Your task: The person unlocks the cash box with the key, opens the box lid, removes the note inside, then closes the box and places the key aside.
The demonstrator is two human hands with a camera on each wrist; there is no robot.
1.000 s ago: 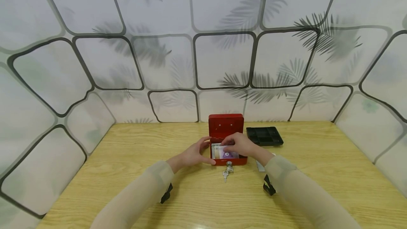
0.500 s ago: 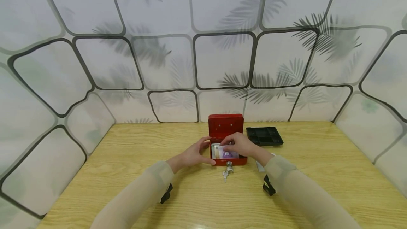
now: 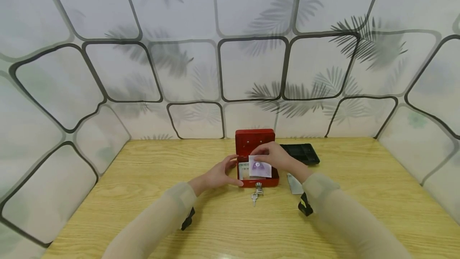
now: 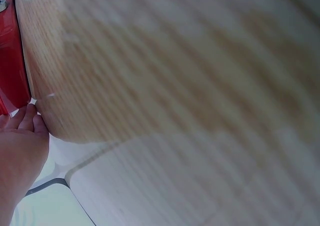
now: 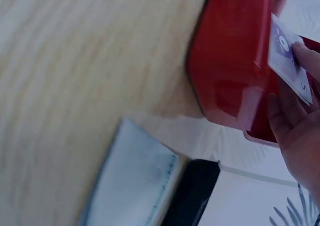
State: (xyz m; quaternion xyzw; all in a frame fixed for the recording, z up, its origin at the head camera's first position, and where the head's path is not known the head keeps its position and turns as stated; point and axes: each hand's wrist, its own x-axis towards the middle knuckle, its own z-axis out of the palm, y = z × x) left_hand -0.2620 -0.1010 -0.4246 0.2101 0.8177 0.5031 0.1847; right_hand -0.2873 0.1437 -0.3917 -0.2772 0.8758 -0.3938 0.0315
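Observation:
A red cash box (image 3: pixel 248 184) stands on the table with its lid (image 3: pixel 245 137) raised. My left hand (image 3: pixel 219 175) holds its left side, the thumb by the front corner and the fingers farther back. Over the box, my right hand (image 3: pixel 276 158) pinches a purple banknote (image 3: pixel 259 169) between thumb and fingers. That note tilts above the box opening, its printed face showing in the right wrist view. Pale notes (image 3: pixel 244 167) lie inside the box on the left. The right hand and purple note hide part of the interior. Keys (image 3: pixel 254 198) hang from the front lock (image 3: pixel 258 187).
A black compartment tray (image 3: pixel 305 153) sits to the right of the box, partly behind the right hand. Nearer the right wrist lies a pale paper slip (image 3: pixel 295 185) on the wooden table (image 3: pixel 230 227). Patterned cloth walls (image 3: pixel 194 119) close off the back and sides.
My right hand has lifted the purple banknote up from the notes in the box, uncovering pale notes at the left. The left hand has stayed in place.

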